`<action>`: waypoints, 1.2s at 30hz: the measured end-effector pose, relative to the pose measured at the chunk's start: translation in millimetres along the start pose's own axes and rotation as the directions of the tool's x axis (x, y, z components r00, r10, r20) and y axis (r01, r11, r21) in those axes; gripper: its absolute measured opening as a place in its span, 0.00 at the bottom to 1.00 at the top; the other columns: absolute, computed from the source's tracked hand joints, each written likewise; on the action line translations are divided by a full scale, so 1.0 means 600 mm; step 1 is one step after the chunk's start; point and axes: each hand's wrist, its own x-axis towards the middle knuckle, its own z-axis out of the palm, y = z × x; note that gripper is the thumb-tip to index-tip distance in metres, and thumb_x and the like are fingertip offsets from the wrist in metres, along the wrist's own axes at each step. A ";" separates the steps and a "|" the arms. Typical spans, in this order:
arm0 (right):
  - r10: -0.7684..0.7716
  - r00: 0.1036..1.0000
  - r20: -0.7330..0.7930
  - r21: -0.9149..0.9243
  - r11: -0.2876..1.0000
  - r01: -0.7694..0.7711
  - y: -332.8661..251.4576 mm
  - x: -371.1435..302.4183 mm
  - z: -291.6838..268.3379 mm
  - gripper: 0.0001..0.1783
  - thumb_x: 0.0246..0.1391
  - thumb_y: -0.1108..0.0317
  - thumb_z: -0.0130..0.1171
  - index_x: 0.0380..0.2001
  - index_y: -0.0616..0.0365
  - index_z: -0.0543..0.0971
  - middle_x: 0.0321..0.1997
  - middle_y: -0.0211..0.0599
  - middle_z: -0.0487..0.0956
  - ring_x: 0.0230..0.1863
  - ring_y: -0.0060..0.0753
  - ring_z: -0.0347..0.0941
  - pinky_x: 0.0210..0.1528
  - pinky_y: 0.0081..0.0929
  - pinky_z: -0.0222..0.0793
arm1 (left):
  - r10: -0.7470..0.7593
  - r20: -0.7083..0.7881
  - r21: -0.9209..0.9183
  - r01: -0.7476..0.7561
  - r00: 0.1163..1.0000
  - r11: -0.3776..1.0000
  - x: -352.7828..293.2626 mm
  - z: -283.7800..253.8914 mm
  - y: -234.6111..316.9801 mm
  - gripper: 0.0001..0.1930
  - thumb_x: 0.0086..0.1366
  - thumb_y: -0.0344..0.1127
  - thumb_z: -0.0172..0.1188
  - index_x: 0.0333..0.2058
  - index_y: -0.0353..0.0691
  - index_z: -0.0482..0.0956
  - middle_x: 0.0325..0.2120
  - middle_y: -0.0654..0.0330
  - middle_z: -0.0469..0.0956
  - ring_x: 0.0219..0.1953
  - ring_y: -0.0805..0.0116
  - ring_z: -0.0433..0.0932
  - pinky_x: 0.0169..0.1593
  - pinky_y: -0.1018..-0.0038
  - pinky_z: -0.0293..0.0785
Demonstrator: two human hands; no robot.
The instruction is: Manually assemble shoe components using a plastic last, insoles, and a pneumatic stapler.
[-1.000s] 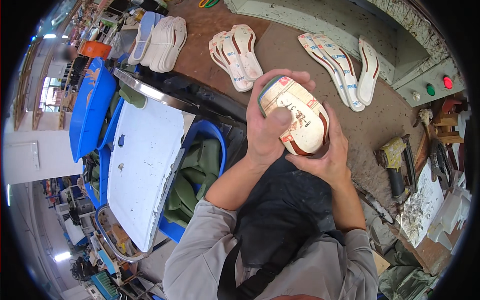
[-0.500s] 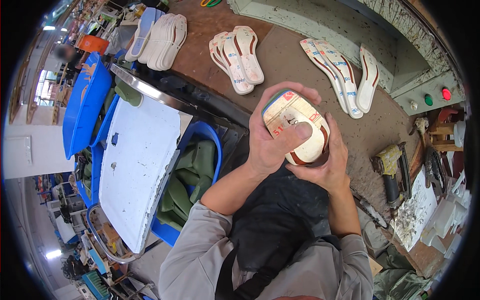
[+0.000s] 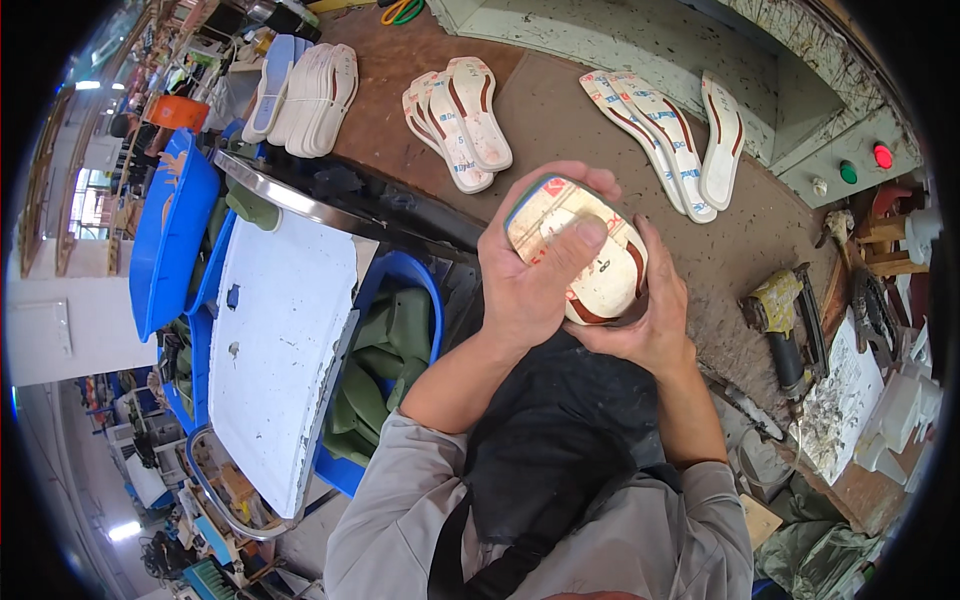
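Both my hands hold a shoe last [image 3: 517, 207] with its sole side up, and a cream insole [image 3: 612, 287] with a brown strip lies over that side. Only a thin green and blue edge of the last shows; the rest is hidden. My left hand [image 3: 535, 285] wraps the far left side, its thumb pressed on the insole. Around the near right end curl the fingers of my right hand [image 3: 655, 315]. Beyond my hands on the bench lie a small group of insoles [image 3: 475, 120] and another group of insoles [image 3: 660, 135].
A bound stack of insoles [image 3: 318, 100] sits at the bench's far left. Green lasts [image 3: 360, 400] fill a blue bin [image 3: 437, 300] beside a white board [image 3: 275, 330]. On the right lie a yellow staple gun [image 3: 775, 310] and a machine panel with a red button [image 3: 882, 155].
My left thumb has slid a little farther up the insole. The whole view has shifted slightly, and both hands still grip the last.
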 end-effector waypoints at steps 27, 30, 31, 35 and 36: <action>0.423 0.901 0.097 0.115 0.894 -0.432 0.076 -0.070 -0.042 0.37 0.39 0.61 0.75 0.53 0.65 0.74 0.48 0.50 0.79 0.50 0.41 0.77 0.52 0.29 0.70 | -0.303 -0.260 -0.238 0.243 0.917 0.940 0.159 -0.146 -0.071 0.14 0.62 0.26 0.51 0.45 0.26 0.69 0.42 0.43 0.76 0.42 0.53 0.79 0.49 0.61 0.77; 0.434 0.897 0.085 0.070 0.896 -0.439 0.074 -0.078 -0.050 0.37 0.39 0.65 0.75 0.55 0.61 0.73 0.50 0.45 0.79 0.52 0.32 0.75 0.56 0.28 0.67 | -0.302 -0.223 -0.249 0.245 0.927 0.937 0.156 -0.133 -0.073 0.15 0.61 0.26 0.52 0.46 0.26 0.69 0.41 0.44 0.77 0.42 0.53 0.79 0.49 0.61 0.77; 0.424 0.903 0.070 0.066 0.901 -0.428 0.073 -0.080 -0.052 0.37 0.39 0.64 0.75 0.55 0.62 0.73 0.51 0.46 0.78 0.53 0.33 0.74 0.56 0.28 0.67 | -0.310 -0.196 -0.258 0.256 0.930 0.931 0.157 -0.130 -0.076 0.15 0.61 0.26 0.52 0.46 0.26 0.69 0.41 0.44 0.77 0.42 0.53 0.79 0.49 0.62 0.77; 0.298 0.954 0.035 -0.031 0.954 -0.297 0.082 -0.103 -0.051 0.40 0.39 0.55 0.74 0.53 0.67 0.73 0.51 0.53 0.77 0.53 0.48 0.74 0.56 0.33 0.69 | -0.333 -0.060 -0.232 0.311 0.941 0.921 0.155 -0.136 -0.065 0.18 0.61 0.29 0.54 0.49 0.26 0.70 0.40 0.47 0.78 0.42 0.55 0.79 0.50 0.64 0.76; 0.269 0.960 0.075 -0.152 0.955 -0.256 0.069 -0.100 -0.067 0.42 0.39 0.52 0.73 0.54 0.67 0.72 0.50 0.53 0.77 0.52 0.50 0.74 0.56 0.35 0.69 | -0.289 -0.075 -0.180 0.272 0.954 0.945 0.145 -0.123 -0.053 0.19 0.62 0.30 0.54 0.50 0.26 0.69 0.42 0.46 0.77 0.45 0.55 0.78 0.52 0.63 0.75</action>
